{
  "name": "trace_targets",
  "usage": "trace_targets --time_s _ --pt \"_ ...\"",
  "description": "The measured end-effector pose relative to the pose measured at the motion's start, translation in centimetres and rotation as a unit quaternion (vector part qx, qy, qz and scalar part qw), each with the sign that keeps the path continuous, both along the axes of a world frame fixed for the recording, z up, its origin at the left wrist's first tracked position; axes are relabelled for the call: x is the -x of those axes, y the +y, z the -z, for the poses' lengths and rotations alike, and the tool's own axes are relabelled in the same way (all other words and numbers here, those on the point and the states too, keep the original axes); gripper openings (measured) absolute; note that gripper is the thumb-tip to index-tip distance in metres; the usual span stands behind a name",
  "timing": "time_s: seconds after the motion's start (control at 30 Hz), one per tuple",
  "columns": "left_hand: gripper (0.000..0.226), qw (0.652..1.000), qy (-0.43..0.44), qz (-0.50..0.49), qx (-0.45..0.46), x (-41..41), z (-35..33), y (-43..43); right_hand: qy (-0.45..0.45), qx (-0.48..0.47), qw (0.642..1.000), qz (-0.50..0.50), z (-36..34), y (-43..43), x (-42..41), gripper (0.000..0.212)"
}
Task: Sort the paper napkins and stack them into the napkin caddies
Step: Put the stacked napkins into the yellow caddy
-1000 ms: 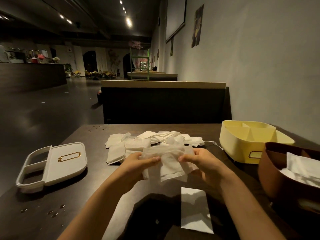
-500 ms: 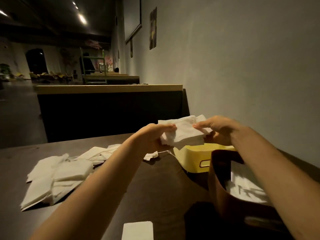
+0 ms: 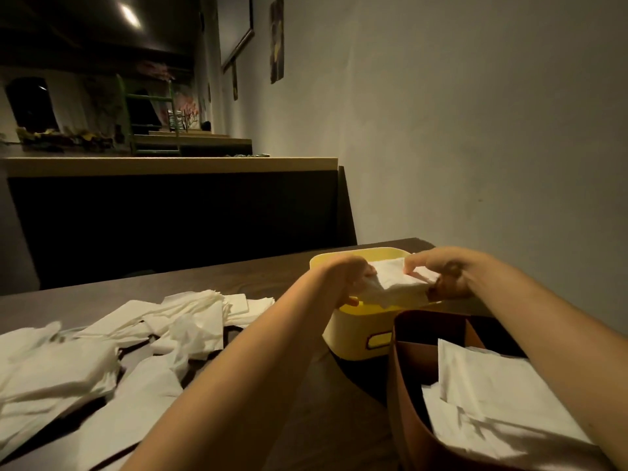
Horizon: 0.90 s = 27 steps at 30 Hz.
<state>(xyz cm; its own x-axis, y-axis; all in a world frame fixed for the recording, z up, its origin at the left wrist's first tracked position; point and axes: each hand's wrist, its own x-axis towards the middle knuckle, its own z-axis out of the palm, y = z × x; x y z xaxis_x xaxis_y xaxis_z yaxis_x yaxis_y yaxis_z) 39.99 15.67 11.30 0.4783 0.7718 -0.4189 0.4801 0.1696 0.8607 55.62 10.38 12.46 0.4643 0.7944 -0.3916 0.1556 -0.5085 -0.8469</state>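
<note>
The 2 hands meet over the open top of the yellow caddy (image 3: 356,331). The left hand (image 3: 350,280) and the right hand (image 3: 441,277) each pinch 1 end of a white napkin bundle (image 3: 394,283), which hangs level with the caddy's rim. Just beside it and nearer the camera, a brown caddy (image 3: 404,385) holds flat white napkins (image 3: 492,396) in its near compartment. To the left, a loose napkin pile (image 3: 136,338) spreads over the dark table (image 3: 238,277). A dark booth back (image 3: 170,215) stands behind the table.
</note>
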Motion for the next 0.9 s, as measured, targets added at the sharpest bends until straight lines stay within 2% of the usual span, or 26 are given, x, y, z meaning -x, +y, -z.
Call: trace_targets --time_s 0.13,0.23,0.3,0.4,0.5,0.63,0.77,0.9 --pt "0.042 0.998 0.048 -0.021 -0.019 1.1 -0.7 0.7 -0.015 0.066 0.996 -0.049 0.2 0.5 0.5 0.064" --pt "0.041 0.995 0.1 -0.015 -0.012 2.5 -0.7 1.3 -0.015 0.091 0.991 -0.095 0.2 0.8 1.9 0.053" --pt "0.044 0.993 0.115 -0.029 0.003 3.2 -0.3 1.4 -0.047 0.111 0.986 -0.114 0.5 1.3 2.7 0.051" --pt "0.052 0.989 0.14 -0.037 0.011 3.4 0.4 2.0 -0.093 0.164 0.969 -0.159 0.8 2.0 3.5 0.08" --pt "0.046 0.981 0.191 -0.001 -0.035 2.8 0.8 1.8 -0.134 0.2 0.952 -0.188 1.2 2.6 4.1 0.078" --pt "0.043 0.945 0.295 0.063 -0.122 2.2 1.6 1.6 -0.211 0.266 0.915 -0.22 2.0 3.5 4.7 0.067" --pt "0.04 0.892 0.384 0.152 -0.184 1.7 1.9 1.5 -0.278 0.271 0.892 -0.232 3.1 4.6 4.9 0.058" --pt "0.039 0.85 0.424 0.199 -0.24 1.5 2.8 2.3 -0.356 0.267 0.862 -0.242 3.9 5.4 5.3 0.047"
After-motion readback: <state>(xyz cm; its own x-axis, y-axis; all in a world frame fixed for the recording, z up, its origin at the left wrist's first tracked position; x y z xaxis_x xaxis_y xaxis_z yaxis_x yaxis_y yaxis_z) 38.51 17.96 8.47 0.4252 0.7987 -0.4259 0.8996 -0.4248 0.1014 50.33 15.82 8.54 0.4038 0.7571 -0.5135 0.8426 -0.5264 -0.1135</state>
